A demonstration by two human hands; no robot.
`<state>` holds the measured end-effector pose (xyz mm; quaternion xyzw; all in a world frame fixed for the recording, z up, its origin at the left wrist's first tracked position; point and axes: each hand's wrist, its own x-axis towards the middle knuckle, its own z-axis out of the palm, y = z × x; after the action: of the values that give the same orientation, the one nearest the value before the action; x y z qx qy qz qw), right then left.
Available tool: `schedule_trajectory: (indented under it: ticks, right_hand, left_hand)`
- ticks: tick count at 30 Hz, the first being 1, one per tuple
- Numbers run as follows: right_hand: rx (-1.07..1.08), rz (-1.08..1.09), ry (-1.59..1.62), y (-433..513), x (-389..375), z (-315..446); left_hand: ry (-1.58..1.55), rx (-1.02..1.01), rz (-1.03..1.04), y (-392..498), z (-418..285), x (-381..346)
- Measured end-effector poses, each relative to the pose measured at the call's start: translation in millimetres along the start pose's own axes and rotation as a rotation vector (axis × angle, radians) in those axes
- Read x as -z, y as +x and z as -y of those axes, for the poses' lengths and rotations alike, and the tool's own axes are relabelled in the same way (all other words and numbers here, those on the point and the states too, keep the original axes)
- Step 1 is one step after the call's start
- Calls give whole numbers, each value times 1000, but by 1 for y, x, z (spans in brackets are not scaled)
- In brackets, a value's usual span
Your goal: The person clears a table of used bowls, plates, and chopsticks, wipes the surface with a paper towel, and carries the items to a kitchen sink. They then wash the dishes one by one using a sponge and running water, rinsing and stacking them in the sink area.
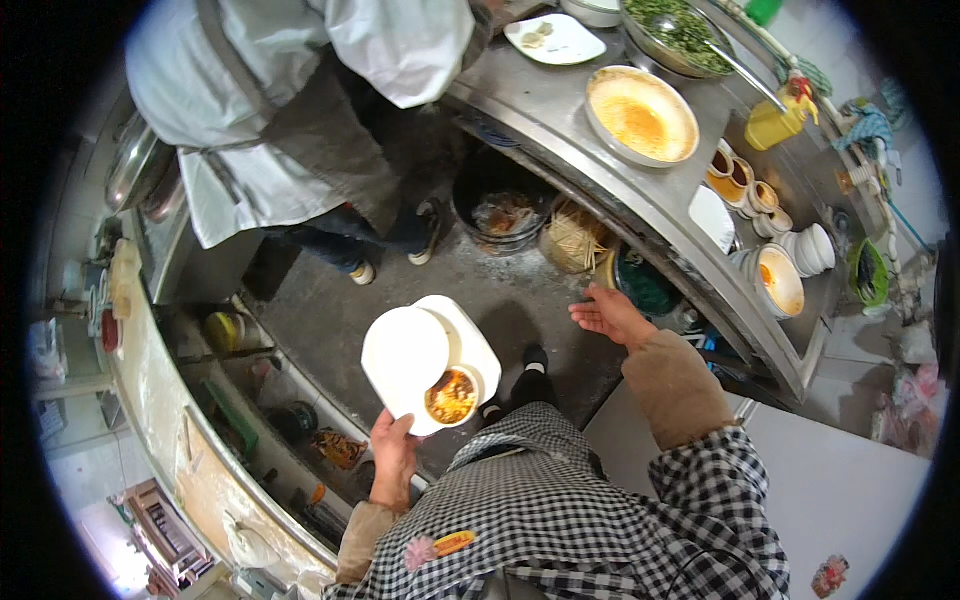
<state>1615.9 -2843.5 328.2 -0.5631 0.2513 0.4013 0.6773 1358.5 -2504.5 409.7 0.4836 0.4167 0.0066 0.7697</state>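
My left hand grips the near edge of a white square plate, its thumb on top. On that plate are a round white dish, too bright to make out its contents, and a small cup of chunky reddish-brown sauce. The plate is held in the air above the dark floor. My right hand is out to the right with fingers apart and nothing in it. Just beyond it, under the counter, stand a bin of wooden sticks and a dark green-lined bucket.
Another person in a white top and dark apron stands ahead left. The steel counter on the right bears a sauce-stained bowl, a bowl of chopped greens and stacked bowls. A floured worktop runs along the left.
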Motion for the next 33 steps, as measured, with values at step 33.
schedule_trajectory:
  ticks: [33]
  right_hand:
    - [872, -1467, 358, -229, 331, 103]
  left_hand:
    - [269, 77, 603, -29, -59, -297]
